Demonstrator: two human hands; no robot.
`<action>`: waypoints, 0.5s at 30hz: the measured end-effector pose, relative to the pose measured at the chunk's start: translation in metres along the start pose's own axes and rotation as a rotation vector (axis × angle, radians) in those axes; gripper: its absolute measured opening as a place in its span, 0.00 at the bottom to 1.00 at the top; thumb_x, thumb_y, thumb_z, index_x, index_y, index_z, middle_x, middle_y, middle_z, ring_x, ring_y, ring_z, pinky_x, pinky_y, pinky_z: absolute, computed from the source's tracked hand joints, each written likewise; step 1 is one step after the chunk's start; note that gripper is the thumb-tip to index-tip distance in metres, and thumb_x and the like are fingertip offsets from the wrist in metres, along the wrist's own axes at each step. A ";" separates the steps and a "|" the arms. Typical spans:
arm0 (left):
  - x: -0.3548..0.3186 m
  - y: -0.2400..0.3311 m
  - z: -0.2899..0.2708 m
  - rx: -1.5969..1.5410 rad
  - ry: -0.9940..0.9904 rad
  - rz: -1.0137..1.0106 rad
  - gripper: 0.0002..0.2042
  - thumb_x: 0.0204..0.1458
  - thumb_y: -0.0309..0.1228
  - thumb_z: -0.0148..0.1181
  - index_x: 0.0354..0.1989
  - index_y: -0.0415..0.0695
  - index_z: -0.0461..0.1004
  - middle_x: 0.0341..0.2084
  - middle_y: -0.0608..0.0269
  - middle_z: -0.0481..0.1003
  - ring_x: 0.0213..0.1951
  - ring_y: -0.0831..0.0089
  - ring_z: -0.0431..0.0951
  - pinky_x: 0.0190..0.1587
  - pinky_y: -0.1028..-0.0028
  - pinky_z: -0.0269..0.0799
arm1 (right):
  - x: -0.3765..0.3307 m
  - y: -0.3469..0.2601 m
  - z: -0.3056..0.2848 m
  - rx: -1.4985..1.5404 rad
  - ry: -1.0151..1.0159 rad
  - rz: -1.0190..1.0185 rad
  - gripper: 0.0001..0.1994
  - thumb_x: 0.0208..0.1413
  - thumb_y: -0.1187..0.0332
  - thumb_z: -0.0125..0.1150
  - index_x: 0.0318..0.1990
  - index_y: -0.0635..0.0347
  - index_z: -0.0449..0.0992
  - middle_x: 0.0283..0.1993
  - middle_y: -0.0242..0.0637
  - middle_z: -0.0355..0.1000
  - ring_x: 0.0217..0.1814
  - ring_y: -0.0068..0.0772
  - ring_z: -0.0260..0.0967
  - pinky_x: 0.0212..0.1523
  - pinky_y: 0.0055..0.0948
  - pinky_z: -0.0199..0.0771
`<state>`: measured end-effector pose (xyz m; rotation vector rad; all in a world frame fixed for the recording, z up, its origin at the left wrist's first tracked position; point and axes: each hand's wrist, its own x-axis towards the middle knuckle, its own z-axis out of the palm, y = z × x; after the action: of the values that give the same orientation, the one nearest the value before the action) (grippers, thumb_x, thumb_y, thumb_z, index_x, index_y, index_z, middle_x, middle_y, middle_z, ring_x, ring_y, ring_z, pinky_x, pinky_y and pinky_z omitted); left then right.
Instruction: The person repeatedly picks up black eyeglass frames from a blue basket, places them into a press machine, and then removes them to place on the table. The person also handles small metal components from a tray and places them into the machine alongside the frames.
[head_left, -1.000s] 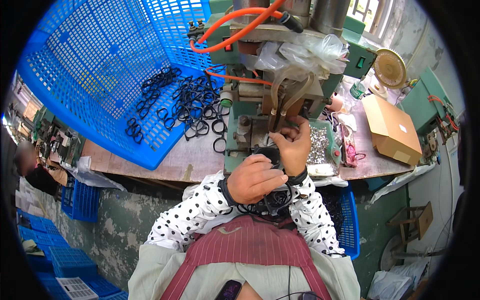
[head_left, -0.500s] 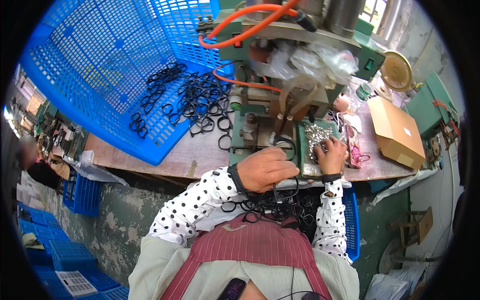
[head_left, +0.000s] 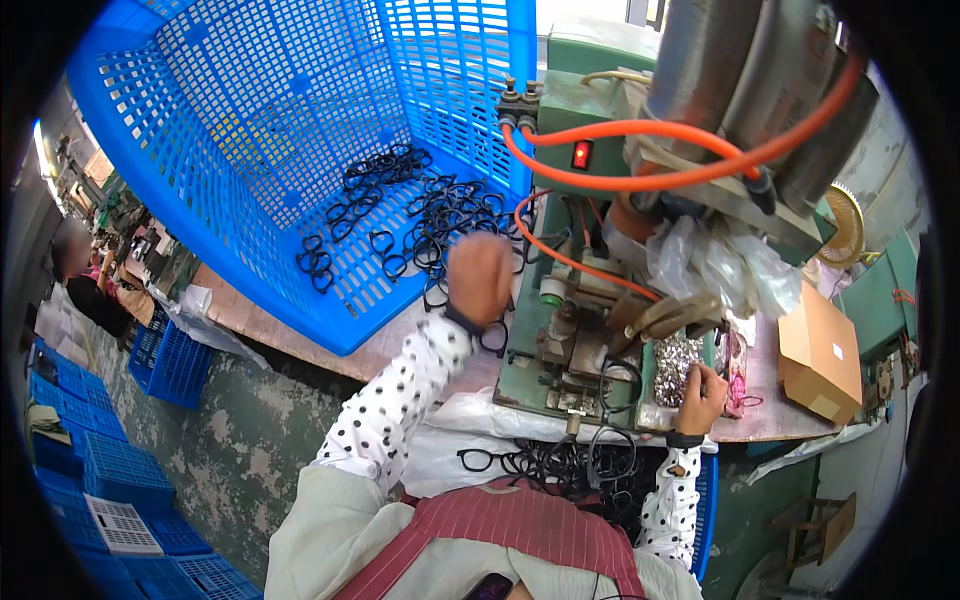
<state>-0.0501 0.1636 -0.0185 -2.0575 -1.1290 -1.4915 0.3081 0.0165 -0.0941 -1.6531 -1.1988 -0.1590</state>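
Note:
My left hand (head_left: 480, 280) is raised at the open front of a big blue plastic basket (head_left: 325, 330), beside a heap of black eyeglass frames (head_left: 445, 215). It is blurred and its fingers are hidden. My right hand (head_left: 704, 400) is closed, fingertips pinched, at the edge of a heap of small shiny metal parts (head_left: 677, 362); what it holds, if anything, is too small to make out. Between my hands, a black eyeglass frame (head_left: 622, 408) hangs upright at the front of a green press machine (head_left: 525, 378). More black eyeglass frames (head_left: 540, 462) lie above my lap.
Orange hoses (head_left: 640, 183) arch across the machine, below metal cylinders (head_left: 700, 60). Clear plastic bags (head_left: 715, 255) hang on it. An open cardboard box (head_left: 822, 355) stands at right. Blue crates (head_left: 125, 465) line the floor at left, where another person (head_left: 85, 270) sits.
My left hand has moved from the machine's front up and left to the basket. An eyeglass frame now hangs at the machine. My right hand stays by the metal parts; the view has shifted left.

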 end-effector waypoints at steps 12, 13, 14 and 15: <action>-0.028 -0.135 0.060 0.422 -0.400 -1.269 0.25 0.56 0.52 0.50 0.44 0.38 0.72 0.38 0.46 0.78 0.42 0.50 0.79 0.42 0.55 0.74 | -0.001 -0.003 -0.005 -0.013 -0.082 0.107 0.04 0.50 0.72 0.65 0.35 0.58 0.79 0.33 0.37 0.73 0.36 0.35 0.69 0.41 0.33 0.68; -0.033 -0.132 0.059 0.449 -0.376 -1.300 0.24 0.57 0.52 0.49 0.43 0.39 0.72 0.37 0.46 0.79 0.41 0.49 0.79 0.42 0.55 0.74 | 0.000 -0.005 -0.003 -0.028 -0.078 0.091 0.04 0.51 0.71 0.64 0.35 0.58 0.79 0.33 0.37 0.73 0.36 0.35 0.69 0.40 0.33 0.68; -0.037 -0.132 0.055 0.430 -0.426 -1.245 0.22 0.58 0.49 0.48 0.42 0.40 0.72 0.36 0.46 0.79 0.39 0.48 0.79 0.40 0.53 0.74 | 0.001 -0.004 -0.003 -0.051 -0.075 0.076 0.04 0.51 0.71 0.64 0.35 0.58 0.79 0.33 0.37 0.73 0.36 0.35 0.69 0.40 0.33 0.68; -0.042 -0.128 0.051 0.410 -0.503 -1.117 0.20 0.58 0.49 0.48 0.42 0.42 0.73 0.35 0.47 0.79 0.39 0.48 0.79 0.40 0.53 0.74 | 0.002 -0.004 -0.003 -0.073 -0.072 0.060 0.04 0.51 0.71 0.64 0.35 0.58 0.79 0.33 0.37 0.73 0.36 0.35 0.69 0.40 0.33 0.68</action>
<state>-0.1226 0.2609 -0.0963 -1.5387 -2.7966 -0.8897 0.3074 0.0149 -0.0891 -1.7697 -1.2080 -0.1075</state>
